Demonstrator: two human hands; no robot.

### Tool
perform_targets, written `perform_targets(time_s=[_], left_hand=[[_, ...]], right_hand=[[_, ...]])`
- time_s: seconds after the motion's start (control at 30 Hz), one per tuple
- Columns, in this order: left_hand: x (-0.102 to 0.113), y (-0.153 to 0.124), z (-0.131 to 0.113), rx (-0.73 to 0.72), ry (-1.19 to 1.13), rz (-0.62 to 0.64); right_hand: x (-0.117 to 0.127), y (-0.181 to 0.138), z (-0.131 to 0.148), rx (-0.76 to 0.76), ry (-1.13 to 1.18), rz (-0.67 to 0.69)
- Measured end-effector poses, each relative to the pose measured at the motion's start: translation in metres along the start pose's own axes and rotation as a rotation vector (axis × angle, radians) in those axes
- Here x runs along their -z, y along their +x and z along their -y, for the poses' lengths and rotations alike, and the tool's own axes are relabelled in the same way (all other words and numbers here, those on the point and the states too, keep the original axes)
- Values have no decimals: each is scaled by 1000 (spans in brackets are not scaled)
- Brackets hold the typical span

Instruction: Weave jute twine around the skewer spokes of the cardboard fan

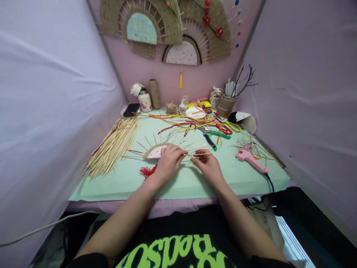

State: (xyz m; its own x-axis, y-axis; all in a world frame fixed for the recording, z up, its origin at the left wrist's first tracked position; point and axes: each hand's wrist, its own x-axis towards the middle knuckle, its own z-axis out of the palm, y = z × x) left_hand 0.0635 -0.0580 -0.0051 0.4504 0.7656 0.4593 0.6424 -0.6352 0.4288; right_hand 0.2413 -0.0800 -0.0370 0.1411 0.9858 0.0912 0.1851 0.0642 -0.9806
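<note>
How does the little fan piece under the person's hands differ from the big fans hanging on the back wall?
The small fan lies flat on the green mat, under the left hand; the wall fans hang upright. The small fan has only a narrow woven band, with bare sticks poking out; the wall fans have wide woven bands, and one carries red flowers. Both share a pale half-round centre and radiating sticks.

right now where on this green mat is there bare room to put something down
Bare mat runs along the near edge, in front of both hands. One patch lies between the stick bundle and the left hand, broken only by the red tassel; another between the right hand and the pink glue gun. The back is crowded with coloured strips, pliers and jars.
</note>
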Motion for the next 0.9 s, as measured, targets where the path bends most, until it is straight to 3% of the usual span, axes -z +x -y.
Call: perform_targets(time_s=[0.17, 0.23, 0.3, 0.5, 0.9], left_hand=[[-1, 0, -4, 33, 32, 11], [-2, 0, -6, 45, 41, 4], [-3, -1, -7, 54, 38, -11], [-4, -3, -12, 66, 18, -42], [-8, -4, -15, 59, 33, -24]], right_hand=[[20, -29, 3, 227, -255, -203], [19, -40, 9, 247, -269, -229], [12, -45, 15, 178, -183, -174], [-15, -33, 19, -235, 288, 13], [-18, -25, 18, -304, 439, -97]])
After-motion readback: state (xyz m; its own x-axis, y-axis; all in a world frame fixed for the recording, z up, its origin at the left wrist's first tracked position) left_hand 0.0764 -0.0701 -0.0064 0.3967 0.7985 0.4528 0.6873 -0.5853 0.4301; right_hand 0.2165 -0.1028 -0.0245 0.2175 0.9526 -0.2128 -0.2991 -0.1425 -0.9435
